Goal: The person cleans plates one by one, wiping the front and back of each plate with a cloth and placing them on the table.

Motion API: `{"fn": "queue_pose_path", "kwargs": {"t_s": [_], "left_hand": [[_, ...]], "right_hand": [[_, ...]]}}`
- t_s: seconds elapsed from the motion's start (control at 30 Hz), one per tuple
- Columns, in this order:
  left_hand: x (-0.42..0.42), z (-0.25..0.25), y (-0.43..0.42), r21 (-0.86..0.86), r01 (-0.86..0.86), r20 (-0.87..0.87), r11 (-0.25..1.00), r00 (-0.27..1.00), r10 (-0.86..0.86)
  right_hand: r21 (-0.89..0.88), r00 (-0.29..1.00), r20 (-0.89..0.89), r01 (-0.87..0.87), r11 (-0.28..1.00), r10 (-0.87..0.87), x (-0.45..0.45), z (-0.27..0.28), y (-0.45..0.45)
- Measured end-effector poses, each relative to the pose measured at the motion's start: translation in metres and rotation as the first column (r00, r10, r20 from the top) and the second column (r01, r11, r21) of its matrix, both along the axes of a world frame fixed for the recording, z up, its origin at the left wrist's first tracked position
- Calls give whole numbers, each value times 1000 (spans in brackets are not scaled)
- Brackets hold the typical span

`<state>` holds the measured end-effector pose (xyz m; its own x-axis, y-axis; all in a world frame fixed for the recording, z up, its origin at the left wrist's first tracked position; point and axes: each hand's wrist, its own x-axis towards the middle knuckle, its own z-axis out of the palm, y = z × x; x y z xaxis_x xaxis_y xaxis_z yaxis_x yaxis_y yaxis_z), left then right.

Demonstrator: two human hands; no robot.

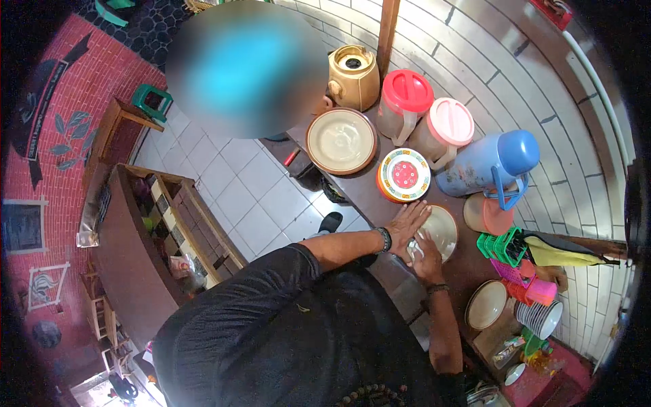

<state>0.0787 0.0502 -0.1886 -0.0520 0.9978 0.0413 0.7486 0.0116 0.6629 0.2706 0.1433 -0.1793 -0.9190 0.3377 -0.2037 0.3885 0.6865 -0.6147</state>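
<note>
Cream-coloured, the plate [444, 234] is lying just right of the middle of the frame, on a brown table [465, 275]. The left hand [405, 227] is coming first, resting over the plate's left side, fingers stretched out straight. Next, the right hand [426, 261] is reaching onto its lower left part, fingers spread; neither is seeming to pinch. The plate is looking hard, a bit heavy, slippery and easy to break. Its bare right rim is making a good holding place. It is shining, round and brown-edged.
</note>
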Motion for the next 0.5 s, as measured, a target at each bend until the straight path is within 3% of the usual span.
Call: {"fn": "queue_pose_path", "kwargs": {"t_s": [0.1, 0.2, 0.23, 0.27, 0.3, 0.33, 0.37, 0.4, 0.43, 0.5], "left_hand": [[-2, -7, -2, 41, 9, 22, 999, 1000, -10], [-3, -10, 1, 97, 21, 28, 995, 999, -24], [-7, 14, 2, 45, 33, 14, 998, 999, -34], [-5, 9, -2, 192, 4, 23, 981, 1000, -8], [-3, 13, 2, 44, 12, -8, 999, 1000, -12], [0, -6, 0, 97, 18, 21, 995, 1000, -20], [-1, -2, 0, 16, 26, 44, 1000, 999, -27], [-1, -8, 0, 24, 32, 24, 999, 999, -33], [-1, -10, 0, 20, 48, -23, 999, 999, -47], [-3, -4, 2, 19, 72, -71, 997, 995, -71]], "right_hand": [[234, 995, 37, 78, 969, -89, -30, 9, 4], [604, 939, -85, 315, 732, -334, -20, -2, 21], [646, 904, 12, 320, 693, -428, -16, 11, 25], [622, 896, -266, 442, 646, -357, 0, -21, 33], [591, 896, -190, 432, 681, -402, -6, -13, 31], [530, 901, -50, 389, 754, -430, -24, 20, 28], [534, 894, -244, 447, 717, -375, -24, -6, 18], [420, 904, -194, 428, 800, -381, -30, -16, 10], [292, 909, -269, 391, 873, -317, -35, -12, -2], [147, 932, -240, 310, 939, -270, -22, -2, -19]]}}
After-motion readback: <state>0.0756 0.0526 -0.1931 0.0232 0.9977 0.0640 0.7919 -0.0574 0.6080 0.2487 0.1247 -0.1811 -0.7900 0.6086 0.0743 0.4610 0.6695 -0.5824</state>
